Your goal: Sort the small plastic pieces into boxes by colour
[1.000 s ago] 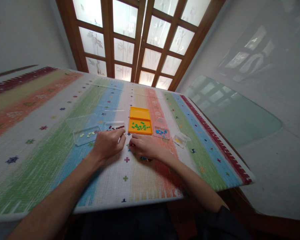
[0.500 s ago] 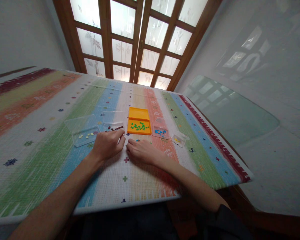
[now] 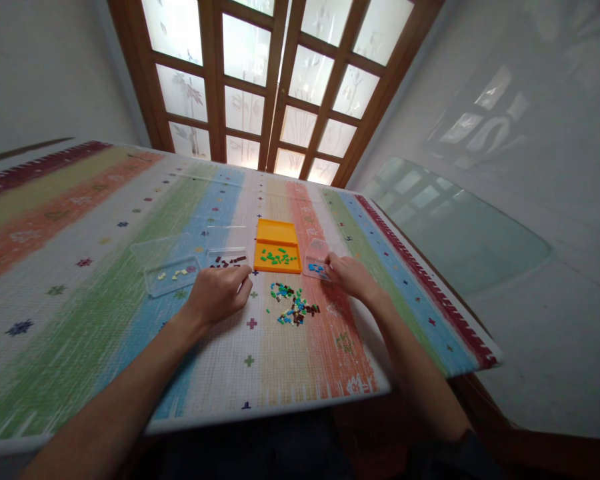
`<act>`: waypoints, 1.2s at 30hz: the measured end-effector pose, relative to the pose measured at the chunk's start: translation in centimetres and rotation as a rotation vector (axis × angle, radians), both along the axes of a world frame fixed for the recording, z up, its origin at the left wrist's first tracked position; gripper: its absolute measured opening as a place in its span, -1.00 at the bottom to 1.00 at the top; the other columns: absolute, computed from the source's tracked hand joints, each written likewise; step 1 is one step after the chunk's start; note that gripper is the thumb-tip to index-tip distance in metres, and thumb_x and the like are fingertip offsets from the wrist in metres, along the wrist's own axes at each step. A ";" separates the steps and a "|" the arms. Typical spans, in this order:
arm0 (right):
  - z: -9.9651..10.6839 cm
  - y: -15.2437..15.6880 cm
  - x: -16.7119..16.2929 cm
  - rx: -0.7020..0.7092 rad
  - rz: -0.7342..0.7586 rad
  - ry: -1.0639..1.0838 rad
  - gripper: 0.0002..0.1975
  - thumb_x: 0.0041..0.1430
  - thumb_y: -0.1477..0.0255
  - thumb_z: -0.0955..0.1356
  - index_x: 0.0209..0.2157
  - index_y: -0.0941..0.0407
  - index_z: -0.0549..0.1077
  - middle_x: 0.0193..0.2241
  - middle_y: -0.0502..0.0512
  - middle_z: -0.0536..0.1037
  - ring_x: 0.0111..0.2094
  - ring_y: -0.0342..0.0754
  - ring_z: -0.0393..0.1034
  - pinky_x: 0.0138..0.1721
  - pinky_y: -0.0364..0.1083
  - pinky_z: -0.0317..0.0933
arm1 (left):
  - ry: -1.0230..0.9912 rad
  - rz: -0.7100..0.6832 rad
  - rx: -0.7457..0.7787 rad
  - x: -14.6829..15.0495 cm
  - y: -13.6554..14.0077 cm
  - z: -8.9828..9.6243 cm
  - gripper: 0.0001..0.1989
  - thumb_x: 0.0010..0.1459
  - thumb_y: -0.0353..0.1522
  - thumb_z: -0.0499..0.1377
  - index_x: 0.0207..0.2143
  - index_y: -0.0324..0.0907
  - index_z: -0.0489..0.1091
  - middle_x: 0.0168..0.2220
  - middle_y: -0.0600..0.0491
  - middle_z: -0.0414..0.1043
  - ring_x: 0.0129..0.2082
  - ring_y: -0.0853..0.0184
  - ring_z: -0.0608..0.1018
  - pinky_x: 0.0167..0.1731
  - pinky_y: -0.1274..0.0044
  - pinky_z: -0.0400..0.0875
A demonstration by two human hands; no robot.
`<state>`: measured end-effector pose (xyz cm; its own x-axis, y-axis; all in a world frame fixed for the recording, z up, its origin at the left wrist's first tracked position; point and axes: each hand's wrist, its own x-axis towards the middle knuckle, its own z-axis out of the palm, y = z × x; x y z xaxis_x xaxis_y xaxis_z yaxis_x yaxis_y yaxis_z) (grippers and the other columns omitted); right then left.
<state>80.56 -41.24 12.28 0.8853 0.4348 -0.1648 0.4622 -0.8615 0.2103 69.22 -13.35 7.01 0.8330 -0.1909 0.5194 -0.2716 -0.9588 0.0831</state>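
- The right hand (image 3: 347,272) was at the right side of the clear box of blue pieces (image 3: 313,275), fingers bent and fingertips close together; whether they pinched a piece could not be told.
- That hand covered the box's right end, so only some blue pieces (image 3: 316,268) showed.
- The left hand (image 3: 221,291) rested on the striped tablecloth (image 3: 105,320) with fingers curled inward; anything inside the curl was out of sight.
- It overlapped the near edge of the clear box of brown pieces (image 3: 227,251), hiding part of its contents.
- The mixed heap (image 3: 296,308) lay on the cloth between the hands, nearer the person than the boxes; blue, green, brown and pale pieces were jumbled there, too small and crowded to count.
- Beyond it stood the open orange box (image 3: 277,231), its green pieces (image 3: 279,256) plain to see though their shapes were hard to make out.
- At far left, a clear box of pale pieces (image 3: 165,291) had a transparent lid (image 3: 153,248) whose outline almost vanished against the cloth.
- The frame cut off the left forearm and the tops of the glazed doors (image 3: 213,73).
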 end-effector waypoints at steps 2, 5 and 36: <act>-0.5 -0.3 0.3 0.002 -0.012 -0.001 -0.69 0.51 0.43 0.16 0.08 0.25 0.42 -0.09 0.39 0.62 -0.08 0.11 0.56 -0.25 -0.09 0.21 | 0.032 0.001 -0.009 0.0 0.0 0.0 -0.71 0.26 -0.40 0.01 -0.32 -0.20 0.54 -0.45 -0.08 0.61 -0.51 0.20 0.60 -0.52 0.48 0.31; -1.0 -0.6 0.6 -0.001 -0.009 0.001 -0.68 0.50 0.45 0.17 0.07 0.22 0.46 -0.09 0.38 0.62 -0.09 0.10 0.56 -0.25 -0.09 0.21 | 0.065 0.004 -0.004 0.1 0.0 -0.2 -0.72 0.26 -0.39 0.02 -0.32 -0.19 0.54 -0.44 -0.07 0.61 -0.50 0.21 0.60 -0.51 0.48 0.31; -0.1 -1.8 -0.2 0.079 0.110 0.052 -0.68 0.42 0.45 0.21 -0.12 0.18 0.60 -0.24 0.25 0.65 -0.29 -0.02 0.49 -0.35 -0.11 0.02 | 0.194 -0.068 0.048 0.3 -0.1 -1.0 -0.71 0.29 -0.36 0.01 -0.31 -0.19 0.53 -0.40 -0.05 0.62 -0.48 0.26 0.58 -0.45 0.50 0.25</act>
